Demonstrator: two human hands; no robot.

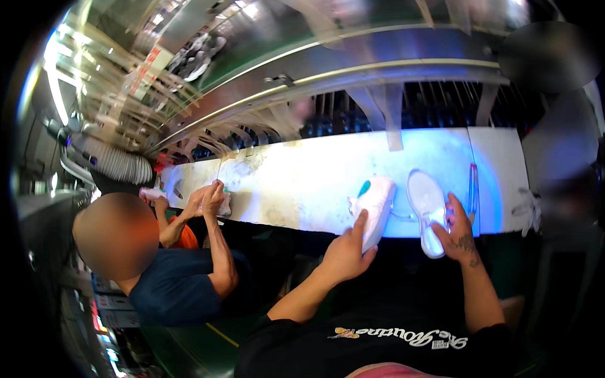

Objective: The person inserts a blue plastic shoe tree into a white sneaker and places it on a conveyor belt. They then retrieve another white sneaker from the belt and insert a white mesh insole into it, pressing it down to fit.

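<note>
At the front edge of the white table (pixel 290 183), my left hand (pixel 348 251) grips a white shoe upper (pixel 378 198) with a green patch on it. The index finger lies along its side and the thumb is at its near end. To the right of it, my right hand (pixel 458 234) is closed on a white shoe sole (pixel 426 192), thumb across its heel part and fingers along the right edge. The sole is tilted, its inner side facing up. A bluish light falls on both pieces.
Beyond the sole's right side lies a thin pen-like tool (pixel 472 196). A co-worker (pixel 183 277) at my left handles a pale shoe piece at the same table. Clear hanging strips (pixel 393 116) line the machine opening behind it. A ribbed hose (pixel 113 160) is at far left.
</note>
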